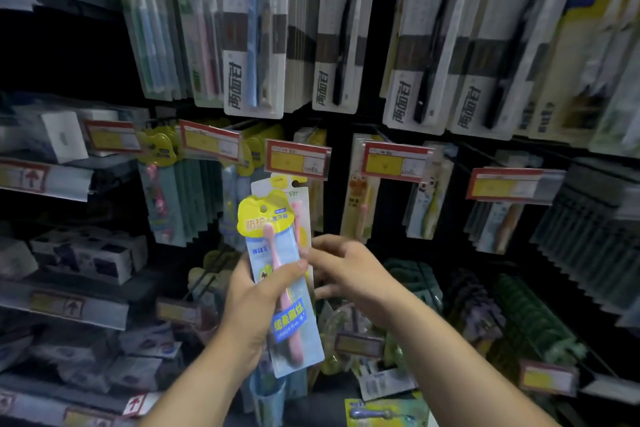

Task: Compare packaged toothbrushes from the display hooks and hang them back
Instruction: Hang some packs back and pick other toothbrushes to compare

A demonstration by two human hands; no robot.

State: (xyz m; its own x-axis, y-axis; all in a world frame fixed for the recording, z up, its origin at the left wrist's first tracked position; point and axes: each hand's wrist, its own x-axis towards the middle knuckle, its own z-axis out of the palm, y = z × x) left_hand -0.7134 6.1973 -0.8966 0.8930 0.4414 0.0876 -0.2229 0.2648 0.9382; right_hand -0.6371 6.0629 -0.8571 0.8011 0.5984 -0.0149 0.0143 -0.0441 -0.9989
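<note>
— Two packs in shot?
— Two, centre frame, seen from the head camera. A left hand (254, 303) grips the front toothbrush pack (289, 321): blue card, yellow crown, pink brush, tilted slightly. The thumb (292, 270) is pressed across its face and the hand wraps round its left edge.
— And the second?
— The rear toothbrush pack (276, 186), a white card with a pink brush, stands directly behind the first. Its top shows above the yellow crown, just below a red-and-yellow price tag (296, 159).
— The right hand?
— The right hand (349, 270) sits just right of both packs, fingers slightly spread and reaching to their right edge. Whether they pinch the rear pack cannot be told, because the front pack hides the contact.
— Background?
— Rows of hanging packs (337, 28) fill the upper frame, blurred. Boxed goods (90, 253) sit on shelves at left.
</note>
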